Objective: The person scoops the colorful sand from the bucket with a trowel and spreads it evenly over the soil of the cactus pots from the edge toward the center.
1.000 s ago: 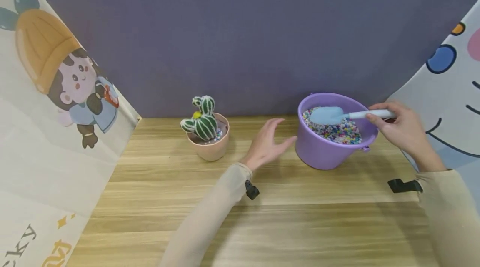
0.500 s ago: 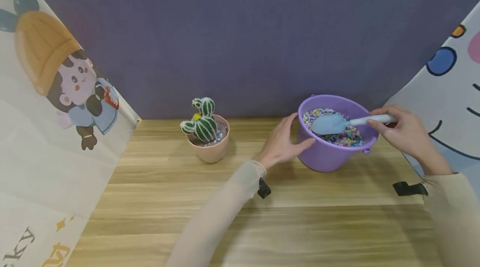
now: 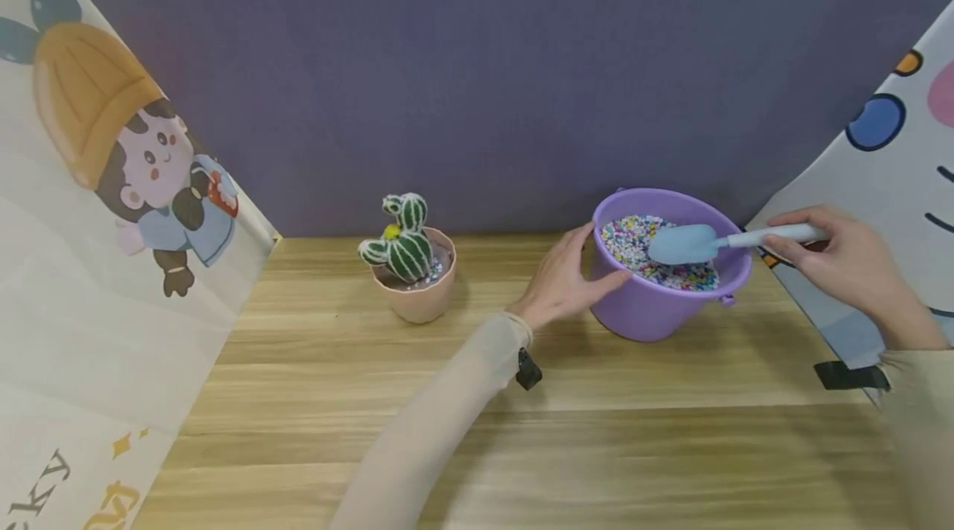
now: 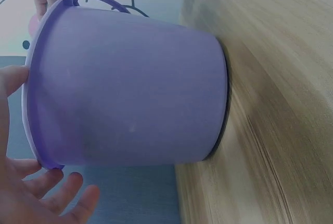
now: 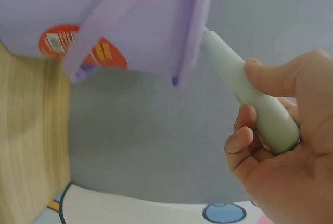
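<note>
A purple bucket (image 3: 648, 310) stands upright on the table, part filled with small multicoloured beads (image 3: 633, 233). My left hand (image 3: 562, 286) touches the bucket's near left rim with thumb and fingertips spread; its fingers (image 4: 70, 193) look loosely extended in the left wrist view. In my right hand (image 3: 850, 261) I hold the pale handle of a light blue trowel (image 3: 684, 244). Its blade is over the beads, inside the rim as seen from above. The right wrist view has the thumb and fingers wrapped around the trowel's handle (image 5: 260, 104).
A potted cactus (image 3: 408, 255) in a peach pot (image 3: 421, 302) stands left of my left hand. A grey-blue partition (image 3: 477, 83) rises behind the table (image 3: 335, 431). Printed cloth panels flank both sides. The bucket's carrying handle (image 5: 112, 18) hangs down on its right side.
My left hand has moved right, from beside the bucket to touching its rim. My right hand has shifted right with the trowel, drawing the blade toward the bucket's right side.
</note>
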Demonstrator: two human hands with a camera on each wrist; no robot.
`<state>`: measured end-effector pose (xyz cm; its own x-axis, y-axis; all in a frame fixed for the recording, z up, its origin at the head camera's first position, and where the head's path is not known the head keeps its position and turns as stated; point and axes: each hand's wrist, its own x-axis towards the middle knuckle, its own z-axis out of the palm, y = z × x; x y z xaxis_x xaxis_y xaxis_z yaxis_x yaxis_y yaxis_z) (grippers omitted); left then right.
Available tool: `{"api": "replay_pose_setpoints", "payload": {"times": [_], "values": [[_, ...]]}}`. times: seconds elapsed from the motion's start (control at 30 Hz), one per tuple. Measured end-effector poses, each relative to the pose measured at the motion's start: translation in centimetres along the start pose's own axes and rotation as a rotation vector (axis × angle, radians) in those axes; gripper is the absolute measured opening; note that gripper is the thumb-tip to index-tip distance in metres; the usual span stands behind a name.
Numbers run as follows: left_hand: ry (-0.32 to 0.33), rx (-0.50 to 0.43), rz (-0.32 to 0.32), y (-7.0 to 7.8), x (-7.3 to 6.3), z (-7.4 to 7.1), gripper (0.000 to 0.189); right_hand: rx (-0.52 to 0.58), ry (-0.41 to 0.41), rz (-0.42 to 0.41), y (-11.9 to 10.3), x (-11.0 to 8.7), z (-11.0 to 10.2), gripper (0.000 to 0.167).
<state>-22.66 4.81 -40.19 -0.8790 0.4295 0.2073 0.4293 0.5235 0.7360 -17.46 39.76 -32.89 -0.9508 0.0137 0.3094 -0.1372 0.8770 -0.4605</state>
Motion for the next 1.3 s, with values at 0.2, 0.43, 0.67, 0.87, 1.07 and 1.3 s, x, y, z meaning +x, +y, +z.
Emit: {"api": "replay_pose_setpoints", "payload": {"times": [0.2,0.43,0.67,0.87,1.07,1.3], "values": [[-0.022,-0.043,-0.016,-0.1,-0.1,0.1,0.102,-0.037,0.015,0.022,0.6,-0.2,-1.2,0.036],[-0.039,-0.061,-0.032,-0.1,-0.1,0.2,0.103,-0.046,0.006,-0.043,0.7,0.0,-0.1,0.028],[-0.041,-0.08,-0.05,-0.2,-0.2,0.2,0.101,0.009,0.001,-0.093,-0.7,0.8,2.8,0.027],[-0.041,-0.093,-0.033,-0.3,-0.2,0.2,0.101,-0.02,-0.037,-0.069,-0.8,0.7,2.5,0.029],[-0.033,-0.116,-0.016,-0.3,0.0,0.3,0.1,-0.117,-0.158,-0.05,-1.8,1.5,1.7,0.038],[-0.021,-0.151,-0.016,-0.4,0.0,0.3,0.101,-0.091,-0.121,-0.071,-1.9,1.0,2.5,0.034]]}}
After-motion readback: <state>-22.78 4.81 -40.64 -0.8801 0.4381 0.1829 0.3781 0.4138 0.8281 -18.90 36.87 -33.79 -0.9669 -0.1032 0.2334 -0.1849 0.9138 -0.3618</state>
